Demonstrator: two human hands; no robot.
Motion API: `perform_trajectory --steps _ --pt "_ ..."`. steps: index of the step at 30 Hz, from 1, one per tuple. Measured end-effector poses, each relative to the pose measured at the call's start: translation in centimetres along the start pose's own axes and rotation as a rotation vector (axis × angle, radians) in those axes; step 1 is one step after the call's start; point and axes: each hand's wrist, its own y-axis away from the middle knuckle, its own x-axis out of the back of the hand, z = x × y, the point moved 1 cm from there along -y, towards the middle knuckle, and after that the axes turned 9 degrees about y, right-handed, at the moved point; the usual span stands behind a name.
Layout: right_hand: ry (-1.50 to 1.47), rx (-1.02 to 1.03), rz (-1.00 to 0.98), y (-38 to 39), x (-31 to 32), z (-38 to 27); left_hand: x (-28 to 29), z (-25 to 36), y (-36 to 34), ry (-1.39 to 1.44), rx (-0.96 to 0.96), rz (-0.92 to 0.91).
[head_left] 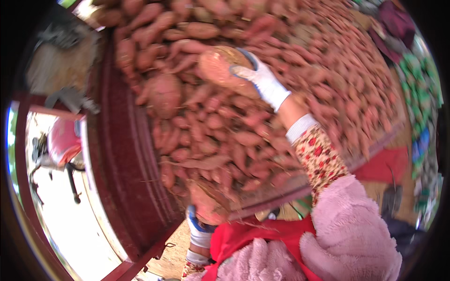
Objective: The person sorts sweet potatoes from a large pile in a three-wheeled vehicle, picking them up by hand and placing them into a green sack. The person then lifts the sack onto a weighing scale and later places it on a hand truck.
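My right hand (pixel 259 75), in a white and blue work glove, reaches out over the pile and grips a large reddish sweet potato (pixel 219 70) with brown patches. Close to my body, my left hand (pixel 200 230), gloved the same way, is closed around another big sweet potato (pixel 208 204); part of its fingers are hidden beneath it. Between the two hands spreads a heap of smaller sweet potatoes (pixel 213 122). A large round sweet potato (pixel 164 96) lies in the heap, left of my right hand.
A dark red metal side wall (pixel 124 154) bounds the heap on the left. The bed's near edge (pixel 276 194) runs in front of my red apron (pixel 262 234). Beyond the wall, a pink-red seat (pixel 64 140) shows. Green bags (pixel 417 84) are at the far right.
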Motion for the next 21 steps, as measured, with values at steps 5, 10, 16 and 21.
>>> perform_trajectory --steps 5,10,16,21 --pt "-0.718 -0.055 0.068 25.9 5.5 -0.3 -2.8 -3.0 0.2 -0.129 0.11 -0.332" --pt "-1.314 -0.324 0.315 56.5 8.9 -1.4 -6.8 -10.5 1.4 -0.077 0.512 -0.417" --pt "-0.264 -0.348 0.828 77.0 14.8 -7.0 -9.2 -20.5 6.5 -0.284 0.648 -0.364" --pt "-0.327 -0.532 1.359 78.5 23.9 -3.7 -9.7 -25.6 10.6 -0.445 0.86 -0.518"
